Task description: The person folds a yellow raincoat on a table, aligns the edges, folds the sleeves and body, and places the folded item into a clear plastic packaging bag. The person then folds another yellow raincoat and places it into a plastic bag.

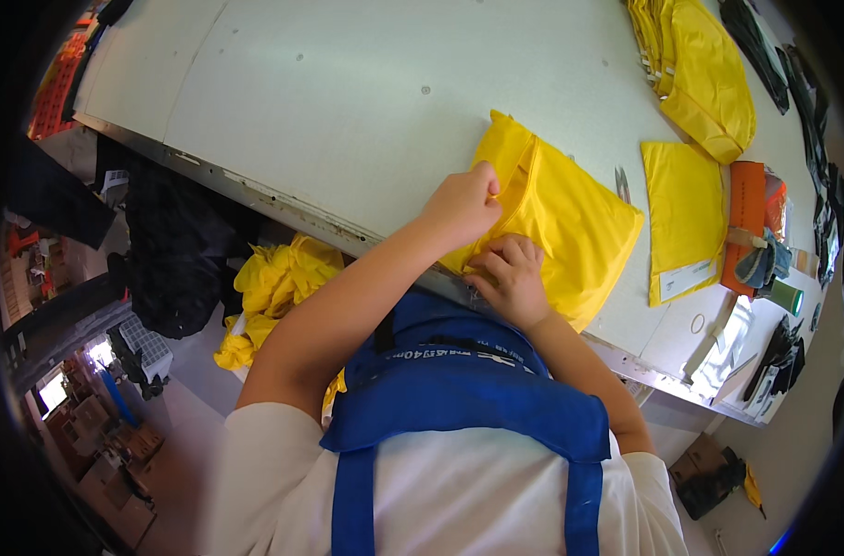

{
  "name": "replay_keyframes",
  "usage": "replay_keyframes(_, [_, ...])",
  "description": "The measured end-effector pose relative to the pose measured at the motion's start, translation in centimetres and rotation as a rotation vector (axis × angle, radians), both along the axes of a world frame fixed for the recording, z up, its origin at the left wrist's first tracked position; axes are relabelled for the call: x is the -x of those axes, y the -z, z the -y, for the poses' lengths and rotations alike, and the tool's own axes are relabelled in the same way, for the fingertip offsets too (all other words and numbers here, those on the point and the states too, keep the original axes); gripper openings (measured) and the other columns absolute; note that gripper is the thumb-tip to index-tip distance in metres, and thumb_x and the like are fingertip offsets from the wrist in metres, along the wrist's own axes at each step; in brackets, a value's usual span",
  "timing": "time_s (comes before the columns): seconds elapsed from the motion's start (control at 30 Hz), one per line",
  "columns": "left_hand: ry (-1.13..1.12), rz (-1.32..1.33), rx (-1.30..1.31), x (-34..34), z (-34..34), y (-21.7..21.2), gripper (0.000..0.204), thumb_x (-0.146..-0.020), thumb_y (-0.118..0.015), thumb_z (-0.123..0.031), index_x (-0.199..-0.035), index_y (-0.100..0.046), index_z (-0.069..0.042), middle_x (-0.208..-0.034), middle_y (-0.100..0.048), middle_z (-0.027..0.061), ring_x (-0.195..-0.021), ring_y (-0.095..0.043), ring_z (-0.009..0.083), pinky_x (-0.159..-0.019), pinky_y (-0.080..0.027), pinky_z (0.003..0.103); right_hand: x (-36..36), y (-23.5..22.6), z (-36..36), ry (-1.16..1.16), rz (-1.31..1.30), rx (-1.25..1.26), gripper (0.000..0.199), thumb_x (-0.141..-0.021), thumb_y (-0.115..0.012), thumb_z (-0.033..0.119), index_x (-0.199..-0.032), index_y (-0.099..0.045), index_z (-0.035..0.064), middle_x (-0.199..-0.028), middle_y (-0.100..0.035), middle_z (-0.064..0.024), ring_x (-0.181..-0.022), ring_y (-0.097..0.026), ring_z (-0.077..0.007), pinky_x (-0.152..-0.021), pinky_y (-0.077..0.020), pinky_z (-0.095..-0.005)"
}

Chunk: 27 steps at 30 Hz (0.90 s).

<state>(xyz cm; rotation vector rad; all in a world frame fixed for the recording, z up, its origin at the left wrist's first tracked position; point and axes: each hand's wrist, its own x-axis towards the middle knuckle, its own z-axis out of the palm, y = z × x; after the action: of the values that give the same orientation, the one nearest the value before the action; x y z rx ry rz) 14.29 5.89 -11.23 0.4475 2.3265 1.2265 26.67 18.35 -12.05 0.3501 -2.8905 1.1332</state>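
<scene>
A plump yellow fabric pouch [579, 227] lies on the pale table in front of me, near its edge. A long seam or slit runs along its left part. At that seam my left hand [463, 206] is closed, its thumb and fingers pinching the yellow fabric; the exact bit held is hidden. Lower down, my right hand [516, 283] rests on the pouch's near side with bent fingers gripping the material there.
Right of the pouch are small metal scissors [623, 183], a flat yellow packet [686, 208] with a white label, and an orange box [744, 218]. Folded yellow pieces [709, 83] are stacked at the far right. Yellow fabric [287, 283] is heaped below the table edge [255, 192] at left.
</scene>
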Motion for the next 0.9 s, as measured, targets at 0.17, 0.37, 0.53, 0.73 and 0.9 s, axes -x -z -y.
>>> replay_keyframes(0.17, [0.078,-0.137,-0.059,-3.2,-0.9,-1.3,0.02,-0.08,-0.056,-0.007,-0.097,-0.045,-0.005,-0.07,-0.06,0.0198,-0.067,-0.06,0.0401,-0.061,-0.046,0.048,0.0,1.6,-0.1,0.057,0.02,0.03,0.023,-0.069,-0.075,0.021,-0.09,-0.067,0.0145,-0.1,-0.056,-0.0058,-0.105,-0.047,-0.0266,-0.087,-0.0319,-0.0437])
replay_keyframes(0.37, [0.014,-0.079,0.005,-1.6,-1.7,0.2,0.019,-0.081,-0.057,-0.007,-0.096,-0.047,-0.003,-0.07,-0.062,0.0175,-0.068,-0.061,0.0374,-0.061,-0.047,0.045,0.5,1.8,-0.1,0.109,0.036,0.033,0.021,-0.071,-0.071,0.02,-0.088,-0.063,0.0105,-0.098,-0.055,-0.0076,-0.103,-0.048,-0.0287,-0.085,-0.0324,-0.042])
replay_keyframes(0.53, [0.047,0.024,-0.05,-0.6,-0.5,-0.9,0.018,-0.08,-0.058,-0.006,-0.094,-0.049,-0.001,-0.07,-0.062,0.0159,-0.066,-0.061,0.0337,-0.059,-0.047,0.041,0.8,1.9,0.8,0.208,0.067,-0.015,0.02,-0.072,-0.069,0.02,-0.084,-0.059,0.0077,-0.095,-0.055,-0.0076,-0.099,-0.049,-0.0283,-0.083,-0.0327,-0.0408])
replay_keyframes(0.73, [0.064,-0.058,0.077,-0.8,-2.8,-0.2,0.019,-0.082,-0.057,-0.008,-0.096,-0.048,0.0,-0.077,-0.063,0.0204,-0.072,-0.061,0.0384,-0.063,-0.047,0.046,0.6,3.2,0.6,0.293,0.018,0.128,0.026,-0.068,-0.073,0.016,-0.088,-0.059,0.008,-0.095,-0.054,-0.0083,-0.096,-0.05,-0.0281,-0.082,-0.0337,-0.0402])
replay_keyframes(0.9, [0.11,-0.049,0.243,-0.6,-4.5,1.3,0.019,-0.083,-0.054,-0.008,-0.097,-0.047,0.003,-0.082,-0.063,0.0249,-0.081,-0.062,0.0413,-0.071,-0.049,0.049,-0.4,2.2,0.0,0.163,-0.148,0.026,0.035,-0.063,-0.079,0.019,-0.089,-0.06,0.0084,-0.097,-0.054,-0.009,-0.094,-0.049,-0.0278,-0.084,-0.0342,-0.0391])
